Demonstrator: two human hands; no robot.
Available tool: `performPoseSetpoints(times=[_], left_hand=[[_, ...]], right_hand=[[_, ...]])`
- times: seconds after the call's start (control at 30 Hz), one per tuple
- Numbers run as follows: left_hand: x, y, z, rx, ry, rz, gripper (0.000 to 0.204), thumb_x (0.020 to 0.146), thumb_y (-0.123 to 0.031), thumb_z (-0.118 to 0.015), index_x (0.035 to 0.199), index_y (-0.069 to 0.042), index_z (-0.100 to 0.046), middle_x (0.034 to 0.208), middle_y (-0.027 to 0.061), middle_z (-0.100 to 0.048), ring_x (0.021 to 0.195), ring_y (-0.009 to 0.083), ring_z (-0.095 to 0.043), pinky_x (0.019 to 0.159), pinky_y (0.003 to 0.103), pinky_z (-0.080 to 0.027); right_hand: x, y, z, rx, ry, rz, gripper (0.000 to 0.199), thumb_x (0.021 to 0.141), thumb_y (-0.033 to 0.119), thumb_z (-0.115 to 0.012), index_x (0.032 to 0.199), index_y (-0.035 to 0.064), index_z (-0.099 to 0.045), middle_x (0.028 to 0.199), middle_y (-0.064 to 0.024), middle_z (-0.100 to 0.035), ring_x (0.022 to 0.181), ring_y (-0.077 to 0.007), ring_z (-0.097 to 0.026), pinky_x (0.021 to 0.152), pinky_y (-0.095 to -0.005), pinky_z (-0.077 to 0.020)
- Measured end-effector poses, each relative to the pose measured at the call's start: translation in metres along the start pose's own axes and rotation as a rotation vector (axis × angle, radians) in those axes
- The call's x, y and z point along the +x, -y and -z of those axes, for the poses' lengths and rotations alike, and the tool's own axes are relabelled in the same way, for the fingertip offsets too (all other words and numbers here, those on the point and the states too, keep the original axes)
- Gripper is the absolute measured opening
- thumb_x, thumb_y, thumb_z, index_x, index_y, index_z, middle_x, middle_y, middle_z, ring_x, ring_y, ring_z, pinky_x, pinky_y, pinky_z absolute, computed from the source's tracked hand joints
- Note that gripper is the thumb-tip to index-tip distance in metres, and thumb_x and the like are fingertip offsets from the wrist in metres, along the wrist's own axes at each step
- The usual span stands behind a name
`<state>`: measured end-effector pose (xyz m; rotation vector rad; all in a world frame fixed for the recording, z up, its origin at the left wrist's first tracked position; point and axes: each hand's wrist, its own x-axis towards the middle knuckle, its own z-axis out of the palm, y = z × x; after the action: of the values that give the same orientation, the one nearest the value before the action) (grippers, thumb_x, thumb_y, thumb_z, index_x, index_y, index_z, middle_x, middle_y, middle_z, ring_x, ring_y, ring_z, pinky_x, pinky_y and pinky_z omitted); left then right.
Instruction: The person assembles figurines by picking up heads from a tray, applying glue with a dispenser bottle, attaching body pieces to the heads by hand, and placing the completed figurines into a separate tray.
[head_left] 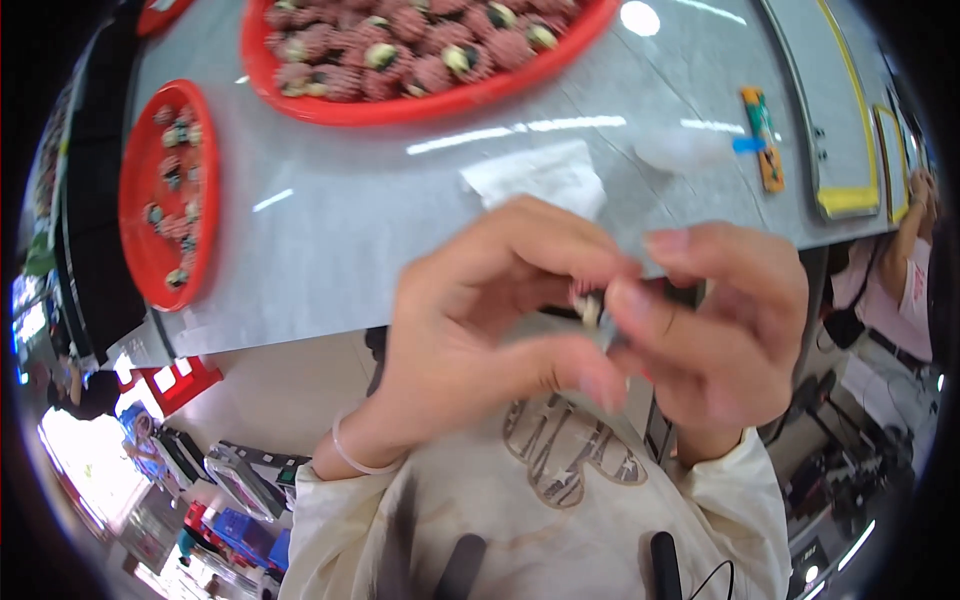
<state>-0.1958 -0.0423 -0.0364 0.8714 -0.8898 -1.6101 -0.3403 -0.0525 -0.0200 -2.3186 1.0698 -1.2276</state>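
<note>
My left hand (465, 300) curls its fingers and thumb around a small pink, black and cream piece (588, 303), held over the table's near edge. From the other side, my right hand (725, 325) has bent fingers, and its fingertips meet the same piece. Both hands are a little blurred, and most of the piece is hidden by fingers. It resembles the ridged pink pieces (425, 75) with black and cream parts heaped in the large red tray (375, 114). Just beyond my hands lies a crumpled white tissue (545, 178).
A smaller red tray (128, 225) with several similar pieces stands at the left. Toward the right lie a green and orange packet (763, 145) and a clear plastic piece (685, 150). A yellow-edged panel (845, 200) borders the grey table (330, 240). Another person's arm (905, 230) shows far right.
</note>
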Motion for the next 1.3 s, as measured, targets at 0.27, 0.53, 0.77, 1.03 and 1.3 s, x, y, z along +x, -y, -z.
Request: performPoseSetpoints(times=[0.27,0.53,0.77,1.03,1.3], left_hand=[[0.017,-0.094,0.093,0.873,-0.505,-0.646,0.025,0.081,-0.008,-0.047,0.102,0.004,-0.051,0.104,0.0169,-0.052,0.091,0.0204,-0.053,0.081,0.027,-0.04],[0.068,-0.072,0.069,1.435,-0.026,-0.56,0.028,0.073,0.007,-0.046,0.098,-0.001,-0.053,0.096,0.0066,-0.057,0.082,0.015,-0.054,0.075,0.026,-0.042],[0.083,-0.079,0.076,1.38,0.103,-0.345,0.016,0.072,0.003,-0.051,0.088,0.0,-0.053,0.081,0.0041,-0.056,0.071,0.0132,-0.052,0.064,0.023,-0.041],[0.08,-0.067,0.086,1.43,0.093,-0.553,0.016,0.072,0.001,-0.052,0.087,0.0,-0.053,0.08,0.0049,-0.054,0.071,0.0132,-0.052,0.064,0.023,-0.042],[0.067,-0.071,0.075,1.416,0.001,-0.641,0.017,0.071,0.004,-0.053,0.088,0.0,-0.053,0.091,0.008,-0.052,0.077,0.0148,-0.055,0.068,0.023,-0.044]], right_hand=[[-0.016,-0.013,0.029,-0.047,-0.219,-0.107,0.042,0.083,0.039,-0.042,0.091,0.0011,-0.056,0.096,-0.0175,-0.048,0.081,-0.0231,-0.049,0.068,-0.0308,-0.0421],[-0.019,-0.03,0.032,0.022,-0.294,-0.288,0.035,0.083,0.027,-0.045,0.09,-0.0061,-0.053,0.088,-0.0166,-0.053,0.084,-0.0239,-0.051,0.074,-0.0313,-0.0406],[-0.021,-0.041,0.032,0.116,-0.381,-0.361,0.02,0.08,0.01,-0.049,0.09,-0.0065,-0.052,0.088,-0.0146,-0.053,0.082,-0.0206,-0.051,0.073,-0.0274,-0.0413],[0.0,-0.044,0.011,0.117,-0.207,-0.407,0.022,0.075,0.005,-0.054,0.095,-0.0043,-0.052,0.092,-0.0119,-0.054,0.084,-0.0177,-0.05,0.081,-0.0259,-0.0356],[0.0,-0.04,-0.001,0.397,-0.239,-0.538,0.03,0.075,0.014,-0.058,0.099,-0.0017,-0.048,0.085,-0.0125,-0.055,0.077,-0.0156,-0.051,0.068,-0.0234,-0.0396]])
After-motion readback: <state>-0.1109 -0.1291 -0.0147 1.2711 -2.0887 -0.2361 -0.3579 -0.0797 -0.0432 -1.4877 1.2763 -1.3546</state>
